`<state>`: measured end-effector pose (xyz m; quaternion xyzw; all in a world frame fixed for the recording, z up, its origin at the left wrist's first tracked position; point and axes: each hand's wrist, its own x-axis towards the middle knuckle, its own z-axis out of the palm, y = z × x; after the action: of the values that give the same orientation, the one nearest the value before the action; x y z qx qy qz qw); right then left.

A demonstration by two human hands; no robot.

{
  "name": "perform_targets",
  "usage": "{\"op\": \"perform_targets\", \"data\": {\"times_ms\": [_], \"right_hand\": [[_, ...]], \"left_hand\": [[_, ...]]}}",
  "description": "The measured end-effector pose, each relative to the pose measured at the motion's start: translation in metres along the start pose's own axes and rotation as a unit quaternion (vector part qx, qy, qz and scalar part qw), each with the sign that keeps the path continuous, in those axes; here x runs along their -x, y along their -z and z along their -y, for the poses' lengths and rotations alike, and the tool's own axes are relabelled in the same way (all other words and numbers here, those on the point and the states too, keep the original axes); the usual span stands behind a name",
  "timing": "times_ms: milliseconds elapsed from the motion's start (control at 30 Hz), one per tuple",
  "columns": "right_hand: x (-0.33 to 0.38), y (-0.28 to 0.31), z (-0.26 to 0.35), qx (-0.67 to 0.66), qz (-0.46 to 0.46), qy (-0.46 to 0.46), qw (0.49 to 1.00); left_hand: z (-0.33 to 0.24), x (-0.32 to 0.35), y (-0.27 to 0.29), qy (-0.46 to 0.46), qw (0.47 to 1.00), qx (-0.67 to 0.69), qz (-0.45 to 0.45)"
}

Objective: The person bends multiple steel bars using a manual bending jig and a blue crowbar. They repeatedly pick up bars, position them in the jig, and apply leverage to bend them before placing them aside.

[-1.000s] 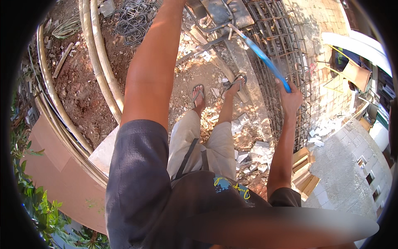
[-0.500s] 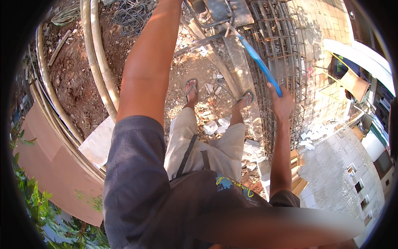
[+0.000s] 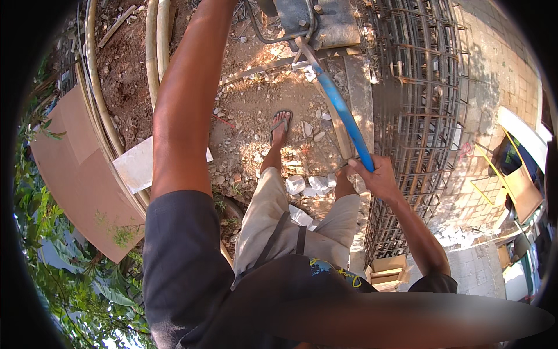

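Observation:
In my right hand (image 3: 375, 179) is the lower end of a long lever (image 3: 343, 110) with a blue sleeve, the fingers wrapped round it. The lever's bare brown metal end reaches up to a metal plate with bolts (image 3: 325, 20) at the top. Beside that end lies a bent steel rod (image 3: 256, 26), shaped like part of a frame with rounded corners. My left arm (image 3: 189, 99) stretches up past the top edge, and its hand is out of view. Whether the lever's tip grips the rod I cannot tell.
Tied rebar cages (image 3: 421, 87) run along the right, near my right hand. Wooden poles (image 3: 157, 46) and a pinkish-brown board (image 3: 81, 168) lie at left. White rubble (image 3: 296, 185) and planks are around my feet. A tiled wall or paving (image 3: 494, 70) is far right.
My right hand has come down and nearer my body, pulling the lever's blue end with it. My view has shifted too, so the plate shows lower and larger.

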<state>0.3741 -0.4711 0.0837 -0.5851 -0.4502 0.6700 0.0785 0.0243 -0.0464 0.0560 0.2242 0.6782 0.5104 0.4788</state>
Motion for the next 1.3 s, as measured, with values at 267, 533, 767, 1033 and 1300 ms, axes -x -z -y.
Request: {"op": "perform_targets", "data": {"times_ms": [267,533,767,1033,1300], "right_hand": [[-0.013,-0.089,-0.01,-0.198,0.028,0.049,0.979],[-0.055,-0.225,0.004,-0.362,0.015,0.069,0.93],[-0.128,-0.329,0.124,-0.556,-0.098,0.081,0.822],[-0.048,-0.253,0.042,-0.264,-0.258,0.038,0.929],[0.104,-0.172,0.076,-0.099,-0.457,-0.079,0.88]], "left_hand": [[-0.009,0.011,0.004,-0.02,0.999,-0.038,-0.002],[-0.015,0.025,0.002,-0.014,0.998,-0.064,-0.01],[-0.004,0.006,0.006,-0.009,0.998,-0.053,0.018],[-0.025,0.024,-0.001,0.17,0.985,-0.005,0.02],[-0.099,0.205,0.082,0.015,0.976,0.181,0.12]]}}
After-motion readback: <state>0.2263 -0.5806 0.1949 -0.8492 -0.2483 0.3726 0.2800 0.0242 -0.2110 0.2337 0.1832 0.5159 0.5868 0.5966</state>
